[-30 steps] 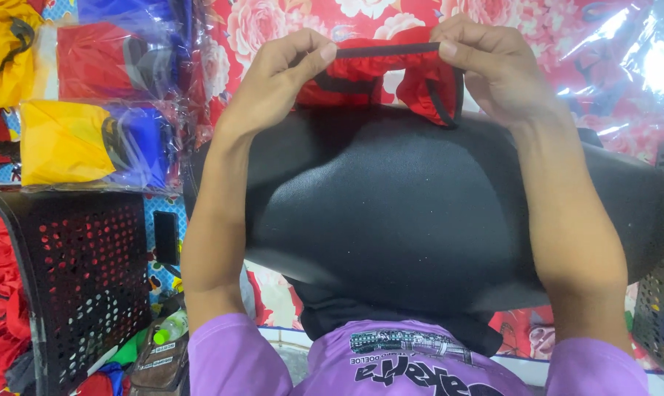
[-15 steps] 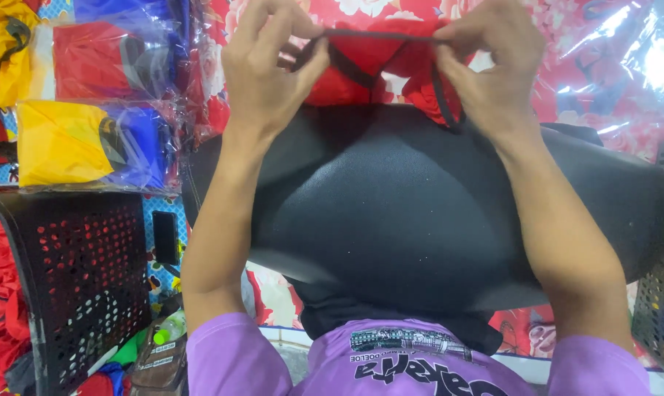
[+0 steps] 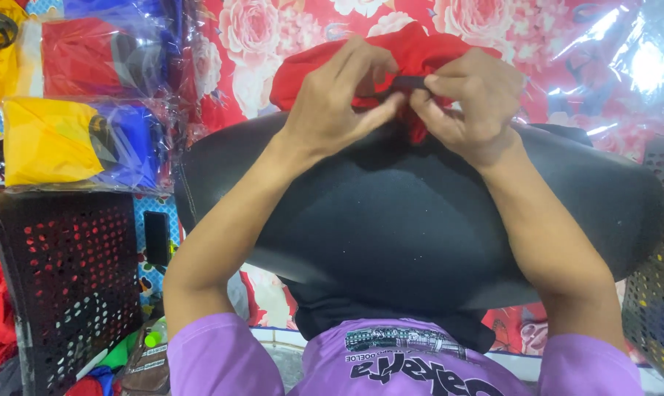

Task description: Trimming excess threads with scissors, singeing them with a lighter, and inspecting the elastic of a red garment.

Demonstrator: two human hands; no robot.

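**Two hands pinched on red garment, far edge of black board**

Largest first: red floral-print plastic sheet [image 3: 273, 44] covers the far background, glare at far right.

Black curved smooth board [image 3: 420, 227] fills the centre, resting across the lap, near edge over the purple printed shirt [image 3: 412, 363].

Black perforated plastic basket [image 3: 68, 279] at near left, red fabric showing through the holes. Second perforated basket [image 3: 658, 293] at right edge, only partly in view.

Stacked clear-bagged folded garments at far left: red pack [image 3: 83, 55] above, yellow-and-blue pack [image 3: 75, 143] below it.

Red fabric garment with black trim [image 3: 412, 48] is bunched at the far edge of the board, centre, touching it.

Left hand [image 3: 339, 99] closed on the garment, thumb and fingers pinching the fabric next to the black trim. Right hand [image 3: 471, 99] closed on it too, fingertips gripping the trim. Both hands nearly touching each other, knuckles up, forearms running across the board from the near side.

Small green and yellow objects [image 3: 138, 345] at near left floor, too small to identify.
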